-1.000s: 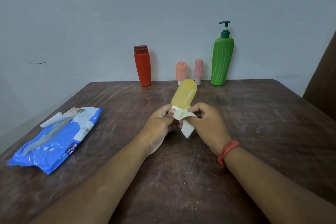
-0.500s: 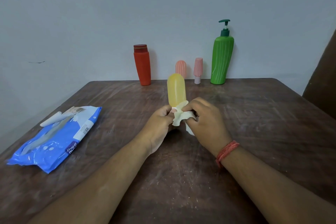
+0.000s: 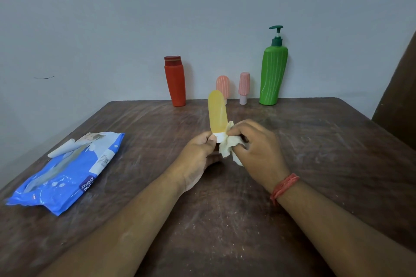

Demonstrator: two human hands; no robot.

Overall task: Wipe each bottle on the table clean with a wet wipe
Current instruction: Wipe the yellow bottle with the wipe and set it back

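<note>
Wiping a small translucent yellow bottle with white cap [image 3: 217,113], held cap-down above the scuffed dark wooden table [image 3: 315,141].

The left hand [image 3: 198,155] pinches the white cap between thumb and curled fingers, so the bottle stands upright on a narrow hold; the right hand [image 3: 254,148] bunches the crumpled off-white wet wipe [image 3: 228,149] in curled fingers against the lower right side of the body. Likely risks: a damp, smooth surface may let the bottle twist or slip from the pinch; a firm sideways stroke could lever it out of the grasp; a fall toward the red cylindrical bottle [image 3: 175,81], the two pink ribbed bottles [image 3: 222,85] or the green pump bottle [image 3: 272,74] at the far edge could topple them.
</note>
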